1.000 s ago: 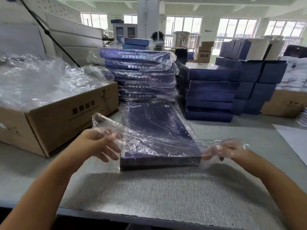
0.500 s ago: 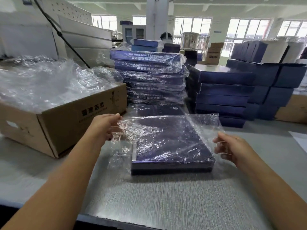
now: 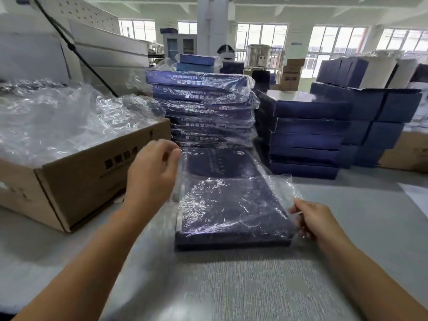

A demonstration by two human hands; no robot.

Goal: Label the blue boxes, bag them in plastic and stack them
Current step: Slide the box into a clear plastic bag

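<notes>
The blue box lies flat on the grey worktop, near its front edge and about midway along it. A clear plastic bag is wrinkled over the box's near half; whether the film also covers the far half I cannot tell. The right hand is at the box's near right corner, thumb and fingertips pinching a loose flap of the bag. The left hand is at the box's far left edge with its fingers loosely curled toward the film, but it is blurred and I cannot tell whether they grip it. This looks like the bagging step, with the bag being drawn along the box. The chief risk is the thin film: pulled from one side only, it could catch on a sharp box corner and tear, or the box could skew inside and jam. A hard tug could also slide the box over the worktop into the stack of bagged boxes just behind it. That stack is tall, its wrappers look slippery and its layers are not squarely aligned, so a knock might shift it. The unbagged blue boxes to the stack's right and the carton of spare bags on the worktop's left side are less exposed. No label can be made out on the box.
</notes>
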